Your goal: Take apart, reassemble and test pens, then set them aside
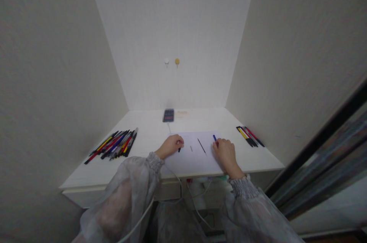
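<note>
My left hand [171,145] rests on the left edge of a white sheet of paper [195,157], fingers curled round a small black pen part [179,150]. My right hand [225,151] lies on the sheet's right side, closed on a blue pen part [214,137] that sticks out past the fingers. Between the hands on the paper lie a thin dark ink refill [201,146] and a tiny grey piece [191,148].
The white desk [149,132] sits in a narrow alcove of pale walls. A pile of several pens [114,145] lies at the left, a smaller group of pens [249,136] at the right. A dark phone [168,115] with a cable lies at the back.
</note>
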Demonstrator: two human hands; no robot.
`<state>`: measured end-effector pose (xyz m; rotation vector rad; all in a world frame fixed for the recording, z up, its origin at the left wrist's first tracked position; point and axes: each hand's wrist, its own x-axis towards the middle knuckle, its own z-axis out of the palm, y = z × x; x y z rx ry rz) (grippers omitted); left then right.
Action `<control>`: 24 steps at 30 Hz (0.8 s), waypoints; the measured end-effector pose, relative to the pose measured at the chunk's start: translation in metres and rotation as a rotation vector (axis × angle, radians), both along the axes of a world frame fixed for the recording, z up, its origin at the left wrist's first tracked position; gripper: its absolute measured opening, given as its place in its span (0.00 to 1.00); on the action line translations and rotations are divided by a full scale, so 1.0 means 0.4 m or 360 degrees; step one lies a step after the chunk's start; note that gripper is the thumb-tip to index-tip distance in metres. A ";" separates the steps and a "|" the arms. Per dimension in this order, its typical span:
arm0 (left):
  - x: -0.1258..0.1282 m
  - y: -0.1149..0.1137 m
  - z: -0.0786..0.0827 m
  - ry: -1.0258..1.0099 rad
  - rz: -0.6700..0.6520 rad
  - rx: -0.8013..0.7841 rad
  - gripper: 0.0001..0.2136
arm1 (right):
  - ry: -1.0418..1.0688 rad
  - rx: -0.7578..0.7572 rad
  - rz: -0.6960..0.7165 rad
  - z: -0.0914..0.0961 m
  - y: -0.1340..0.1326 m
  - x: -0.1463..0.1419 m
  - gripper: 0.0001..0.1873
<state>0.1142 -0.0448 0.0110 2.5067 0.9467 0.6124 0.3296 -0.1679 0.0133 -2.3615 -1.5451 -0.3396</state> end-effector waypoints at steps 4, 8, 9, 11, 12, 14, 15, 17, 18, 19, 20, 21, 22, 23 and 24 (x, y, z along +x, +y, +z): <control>-0.032 -0.003 -0.020 0.0126 0.0319 -0.0094 0.13 | 0.0017 -0.0081 -0.0095 -0.008 0.009 0.038 0.16; -0.024 -0.018 -0.024 0.0303 0.0516 -0.0115 0.17 | 0.0043 -0.0152 -0.0107 -0.017 0.015 0.042 0.15; -0.020 -0.021 -0.021 0.0342 0.0539 -0.0111 0.17 | 0.0049 -0.0158 -0.0100 -0.017 0.015 0.039 0.15; -0.014 -0.026 -0.013 0.0412 0.0565 -0.0113 0.16 | 0.0061 -0.0164 -0.0076 -0.017 0.013 0.032 0.15; -0.012 -0.027 -0.010 0.0439 0.0571 -0.0113 0.15 | 0.0066 -0.0167 -0.0064 -0.017 0.011 0.028 0.15; -0.010 -0.028 -0.004 0.0476 0.0580 -0.0108 0.14 | 0.0064 -0.0167 -0.0039 -0.018 0.009 0.021 0.15; -0.010 -0.029 -0.001 0.0488 0.0580 -0.0104 0.14 | 0.0057 -0.0163 -0.0031 -0.019 0.008 0.019 0.15; -0.010 -0.029 0.001 0.0504 0.0576 -0.0102 0.14 | 0.0048 -0.0158 -0.0022 -0.022 0.008 0.015 0.14; -0.010 -0.029 0.002 0.0512 0.0576 -0.0101 0.14 | 0.0041 -0.0148 -0.0011 -0.024 0.008 0.013 0.14; -0.010 -0.029 0.003 0.0519 0.0579 -0.0103 0.14 | 0.0033 -0.0137 0.0000 -0.026 0.009 0.012 0.14; -0.010 -0.029 0.004 0.0526 0.0582 -0.0107 0.13 | 0.0027 -0.0124 0.0011 -0.027 0.010 0.011 0.14; -0.010 -0.029 0.004 0.0531 0.0587 -0.0111 0.13 | 0.0023 -0.0113 0.0020 -0.028 0.011 0.010 0.14; -0.010 -0.029 0.004 0.0534 0.0588 -0.0113 0.13 | 0.0024 -0.0107 0.0022 -0.029 0.011 0.009 0.14; -0.009 -0.029 0.003 0.0533 0.0582 -0.0109 0.13 | 0.0032 -0.0110 0.0019 -0.029 0.012 0.009 0.14; -0.009 -0.029 0.003 0.0530 0.0572 -0.0101 0.14 | 0.0045 -0.0117 0.0012 -0.029 0.012 0.009 0.14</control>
